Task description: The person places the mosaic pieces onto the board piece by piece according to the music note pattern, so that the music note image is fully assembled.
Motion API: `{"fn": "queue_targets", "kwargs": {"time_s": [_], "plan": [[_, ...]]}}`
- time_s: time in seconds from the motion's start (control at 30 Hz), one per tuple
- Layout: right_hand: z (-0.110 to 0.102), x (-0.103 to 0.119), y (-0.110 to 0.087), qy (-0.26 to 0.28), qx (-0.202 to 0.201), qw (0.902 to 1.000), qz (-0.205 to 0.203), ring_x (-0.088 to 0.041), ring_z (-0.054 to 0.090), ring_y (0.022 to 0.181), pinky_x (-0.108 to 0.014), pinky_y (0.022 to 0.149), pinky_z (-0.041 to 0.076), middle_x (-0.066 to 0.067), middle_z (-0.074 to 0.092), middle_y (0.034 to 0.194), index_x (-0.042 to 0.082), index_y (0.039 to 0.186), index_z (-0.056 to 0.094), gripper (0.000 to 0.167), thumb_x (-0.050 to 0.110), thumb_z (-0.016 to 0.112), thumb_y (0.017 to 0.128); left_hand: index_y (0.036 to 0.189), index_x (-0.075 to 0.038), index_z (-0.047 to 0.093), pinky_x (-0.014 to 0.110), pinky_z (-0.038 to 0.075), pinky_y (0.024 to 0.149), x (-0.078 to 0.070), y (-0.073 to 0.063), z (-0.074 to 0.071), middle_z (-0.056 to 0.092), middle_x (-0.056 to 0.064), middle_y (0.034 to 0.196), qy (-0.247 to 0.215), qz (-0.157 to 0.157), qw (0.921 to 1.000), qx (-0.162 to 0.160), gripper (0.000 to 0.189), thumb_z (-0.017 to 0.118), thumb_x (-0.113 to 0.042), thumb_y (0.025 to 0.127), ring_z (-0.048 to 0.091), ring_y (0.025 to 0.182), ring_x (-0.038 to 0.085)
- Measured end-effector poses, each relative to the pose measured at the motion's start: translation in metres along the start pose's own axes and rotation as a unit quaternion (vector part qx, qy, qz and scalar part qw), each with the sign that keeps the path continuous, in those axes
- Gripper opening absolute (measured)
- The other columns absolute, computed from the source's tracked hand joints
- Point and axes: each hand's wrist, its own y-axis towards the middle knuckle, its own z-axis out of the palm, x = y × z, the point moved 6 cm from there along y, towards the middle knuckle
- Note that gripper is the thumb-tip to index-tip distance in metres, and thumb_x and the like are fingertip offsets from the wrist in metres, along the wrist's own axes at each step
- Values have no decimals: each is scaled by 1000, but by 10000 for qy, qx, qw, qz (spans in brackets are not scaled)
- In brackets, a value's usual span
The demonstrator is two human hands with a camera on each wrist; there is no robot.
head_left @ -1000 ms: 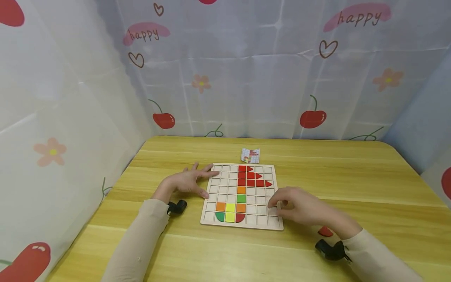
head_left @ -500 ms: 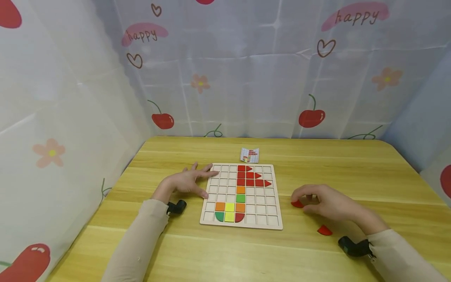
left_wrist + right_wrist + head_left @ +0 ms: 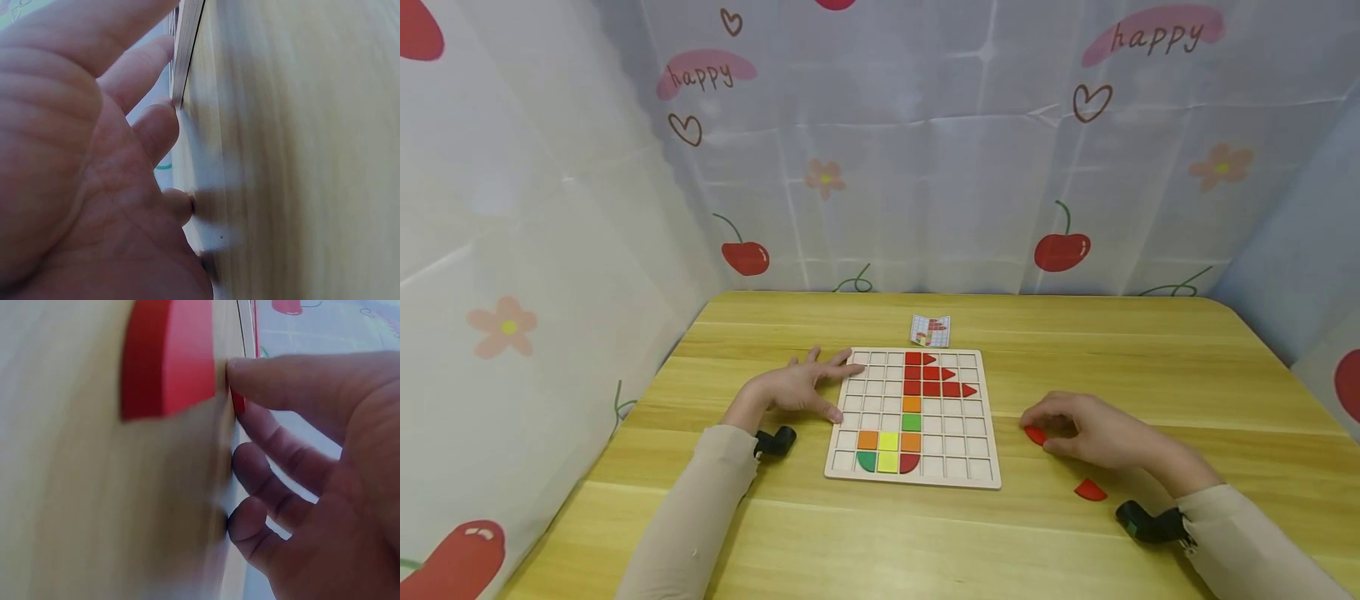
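My left hand (image 3: 797, 387) rests at the left edge of the wooden grid board (image 3: 955, 468), fingers spread, thumb on its side edge. In the left wrist view the fingers (image 3: 139, 75) of that hand lie along the board's edge (image 3: 186, 53). Right of the board, my right hand (image 3: 1101, 429) pinches a red wedge-shaped tile (image 3: 1037, 436) between thumb and fingers, down at the tabletop. The right wrist view shows only a sliver of this tile (image 3: 238, 402) by the thumb. A second red quarter-circle tile (image 3: 1091, 490) lies on the table nearer the wrist.
The board carries red squares and pointed tiles (image 3: 932, 389), plus orange, green and yellow tiles (image 3: 888, 452) lower down. Behind it lies a small creased pattern card (image 3: 930, 331). A printed curtain (image 3: 917, 192) hangs at the table's back edge.
My right hand has moved rightward from the board's right edge to the red tile, which now sits slightly turned in its fingers. The left hand has stayed in place.
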Motion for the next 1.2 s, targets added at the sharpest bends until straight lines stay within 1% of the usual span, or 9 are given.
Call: {"fn": "queue_targets", "kwargs": {"time_s": [0.13, 0.23, 0.4, 0.6, 0.73, 0.97, 1.1, 1.2], "plan": [[1, 2, -1, -149, 5, 9998, 106, -1, 55, 89, -22, 79, 52, 10, 64, 105, 18, 129, 70, 38, 15, 77, 92, 158, -44, 39, 71, -15, 121, -1, -1, 0, 5, -12, 175, -30, 20, 10000, 10, 88, 83, -46, 82, -22, 158, 38], [1, 3, -1, -185, -21, 9997, 130, -1, 52, 85, -22, 76, 50, 11, 62, 100, 17, 127, 71, 36, 20, 78, 92, 158, -42, 39, 70, -16, 121, -3, -2, -1, 5, -11, 175, -54, 34, 10000, 23, 88, 83, -45, 82, -21, 158, 38], [-1, 1, -3, 22, -39, 9997, 260, 0, 55, 88, -22, 77, 53, 10, 67, 104, 15, 120, 73, 27, 20, 77, 93, 159, -41, 38, 69, -17, 121, -4, -3, -1, 5, -11, 175, -47, 54, 10000, 43, 88, 83, -44, 83, -21, 158, 38], [-2, -3, -3, 93, -44, 9992, 392, 1, 55, 83, -21, 73, 51, 9, 65, 94, 11, 116, 73, 24, 14, 77, 92, 159, -41, 38, 69, -16, 122, -5, -3, -1, 4, -11, 175, -73, 66, 9999, 53, 89, 83, -44, 82, -22, 158, 38], [-1, -5, -1, 69, -5, 9992, 400, 1, 54, 82, -21, 71, 50, 10, 64, 91, 12, 113, 72, 20, 12, 76, 93, 159, -42, 37, 69, -16, 121, -4, -2, -1, 3, -12, 175, -103, 74, 9999, 50, 89, 83, -44, 83, -23, 158, 38], [2, -6, 2, -118, 43, 9996, 257, 0, 53, 80, -21, 70, 50, 10, 62, 89, 10, 112, 70, 16, 12, 72, 96, 158, -42, 39, 70, -16, 121, -1, -3, -1, 5, -12, 175, -134, 12, 9999, 9, 88, 83, -43, 82, -22, 158, 38], [3, -7, 2, -282, -2, 9991, 316, 0, 52, 80, -22, 70, 49, 11, 61, 90, 11, 111, 69, 14, 12, 71, 97, 158, -42, 40, 72, -16, 120, -1, -3, -1, 5, -11, 175, -127, 6, 9999, -5, 88, 84, -43, 82, -21, 158, 39], [2, -4, 1, -287, -71, 9989, 373, 0, 52, 80, -22, 71, 49, 11, 61, 89, 12, 111, 69, 13, 12, 70, 98, 157, -44, 40, 73, -15, 120, -2, -2, -1, 5, -12, 175, -78, -11, 10000, -20, 87, 83, -45, 81, -21, 159, 38]]}}
